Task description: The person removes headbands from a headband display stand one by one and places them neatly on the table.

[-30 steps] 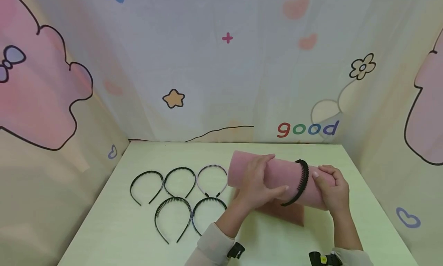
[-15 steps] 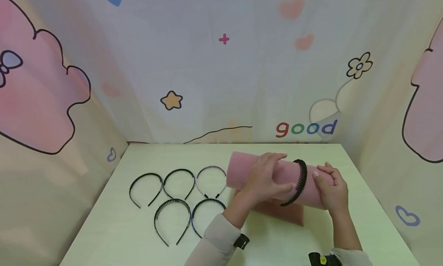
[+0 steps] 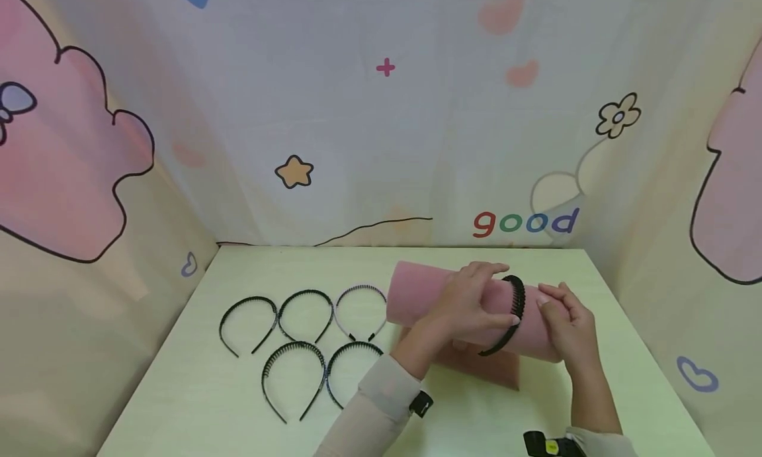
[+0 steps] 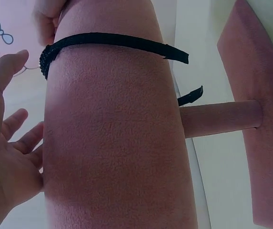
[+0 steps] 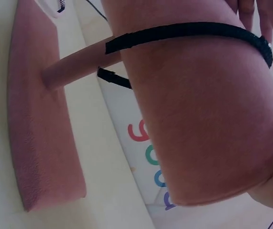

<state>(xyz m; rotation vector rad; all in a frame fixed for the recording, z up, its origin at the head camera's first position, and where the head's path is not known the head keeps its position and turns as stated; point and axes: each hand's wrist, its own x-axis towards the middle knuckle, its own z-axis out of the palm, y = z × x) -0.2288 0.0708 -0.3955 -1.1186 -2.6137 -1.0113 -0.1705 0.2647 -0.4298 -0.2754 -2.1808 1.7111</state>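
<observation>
A pink padded cylinder (image 3: 417,291) lies sideways on a post (image 4: 222,118) above its flat pink base (image 3: 488,370), forming a headband stand. Around the cylinder, towards its right end, sits a black toothed headband (image 3: 519,298); its two ends (image 4: 176,52) show apart near the post. My left hand (image 3: 473,305) lies over the cylinder's upper side, fingers extended, thumb tip right at the headband in the head view. At the cylinder's right end, my right hand (image 3: 574,331) grips it, thumb on the near face and fingers over the top.
Several more headbands lie in two rows on the left of the pale table (image 3: 196,404): dark ones such as the front left headband (image 3: 297,344) and a lilac headband (image 3: 362,286). My left forearm partly covers the front row. A printed curtain (image 3: 357,113) rises behind.
My left hand has slid right along the cylinder, bringing its thumb up to the black headband. My right hand keeps its grip on the right end. The view has shifted slightly.
</observation>
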